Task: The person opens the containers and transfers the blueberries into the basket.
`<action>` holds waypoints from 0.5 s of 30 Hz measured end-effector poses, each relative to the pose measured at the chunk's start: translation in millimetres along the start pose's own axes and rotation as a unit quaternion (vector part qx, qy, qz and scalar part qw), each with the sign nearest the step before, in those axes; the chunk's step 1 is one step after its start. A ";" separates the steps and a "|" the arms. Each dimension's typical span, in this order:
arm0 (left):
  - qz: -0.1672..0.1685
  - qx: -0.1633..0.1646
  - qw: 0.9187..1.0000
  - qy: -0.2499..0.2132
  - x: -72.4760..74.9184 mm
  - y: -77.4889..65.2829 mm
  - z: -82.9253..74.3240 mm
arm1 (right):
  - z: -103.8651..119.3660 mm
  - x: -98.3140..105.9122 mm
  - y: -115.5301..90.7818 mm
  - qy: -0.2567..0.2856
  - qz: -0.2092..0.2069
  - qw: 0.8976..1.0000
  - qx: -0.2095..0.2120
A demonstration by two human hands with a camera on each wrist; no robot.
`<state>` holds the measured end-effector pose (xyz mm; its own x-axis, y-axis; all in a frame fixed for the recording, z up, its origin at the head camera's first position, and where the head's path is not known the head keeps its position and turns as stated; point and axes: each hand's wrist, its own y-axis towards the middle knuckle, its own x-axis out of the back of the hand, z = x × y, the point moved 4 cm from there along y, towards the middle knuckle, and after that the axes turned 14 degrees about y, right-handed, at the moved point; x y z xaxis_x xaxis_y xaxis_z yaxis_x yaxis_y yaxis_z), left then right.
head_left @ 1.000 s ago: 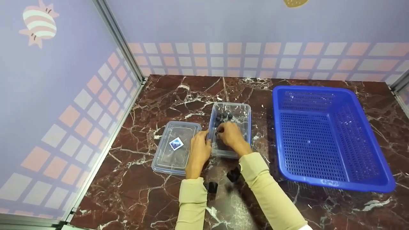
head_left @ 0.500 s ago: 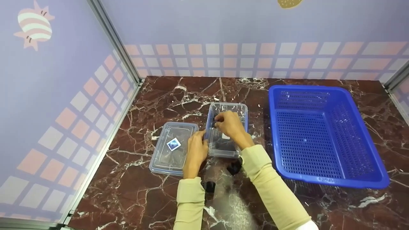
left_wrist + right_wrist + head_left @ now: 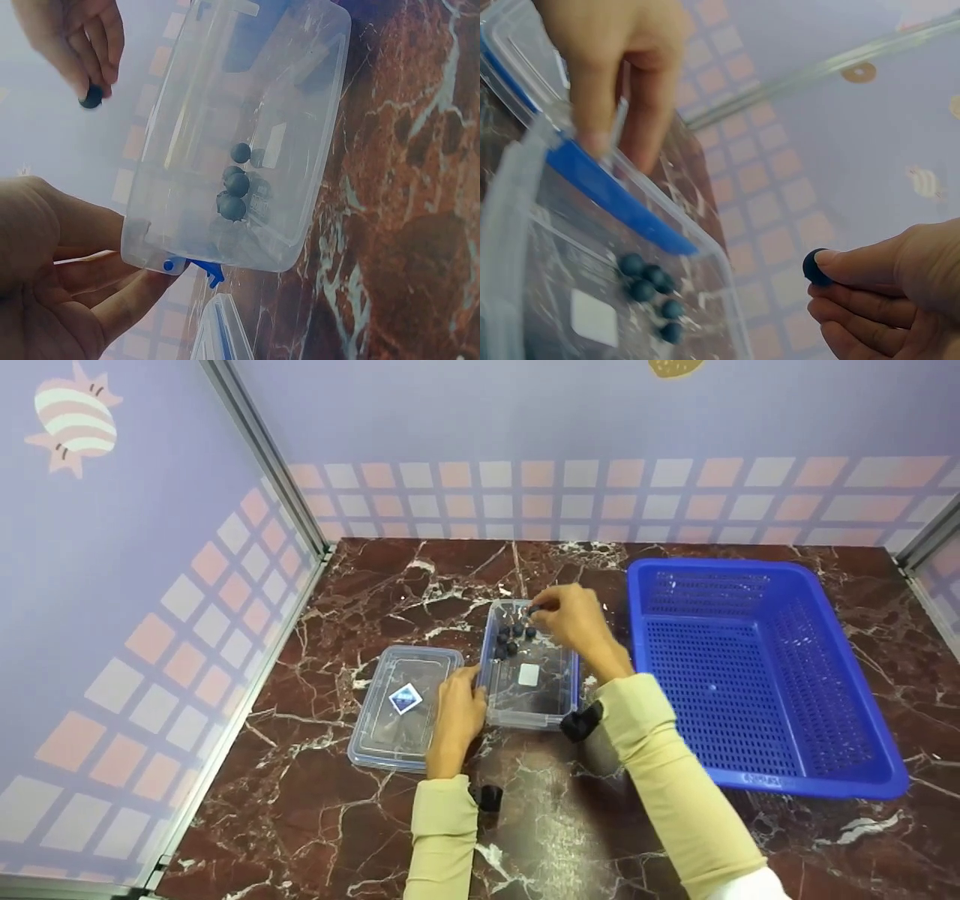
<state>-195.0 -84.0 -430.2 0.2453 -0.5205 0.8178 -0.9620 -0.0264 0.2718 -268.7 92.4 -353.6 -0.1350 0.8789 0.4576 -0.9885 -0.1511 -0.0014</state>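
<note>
A clear plastic box point(image 3: 525, 721) with blue side latches stands uncovered on the table. Several small dark blue balls point(image 3: 512, 648) lie loose toward its far left part. My left hand point(image 3: 459, 712) holds the box's left wall; in the right wrist view its fingers point(image 3: 592, 112) straddle the rim. Above the box's far right end, my right hand point(image 3: 574, 619) pinches one dark blue ball point(image 3: 817, 267) between thumb and fingertips. The left wrist view shows that ball point(image 3: 91, 96) raised, apart from the box.
Left of the box lies its clear lid point(image 3: 375, 735) with a diamond label. A large blue perforated basket point(image 3: 765, 784) stands to the right. Patterned panels point(image 3: 450, 420) enclose the marble table point(image 3: 315, 810) at the back and sides.
My right hand has risen from inside the box and moved away and to the right, carrying a ball. The white square in the box is uncovered. The left hand stays at the wall.
</note>
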 end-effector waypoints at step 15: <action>-0.003 0.003 1.000 0.001 -0.4 0.8 1.2 | -15.9 69.8 3.7 -0.031 -0.075 0.996 0.035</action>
<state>-196.0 -84.8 -430.9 0.2523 -0.5180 0.8173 -0.9609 -0.0344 0.2748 -282.9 160.4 -335.9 0.0207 0.8645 0.5023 -0.9899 -0.0527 0.1316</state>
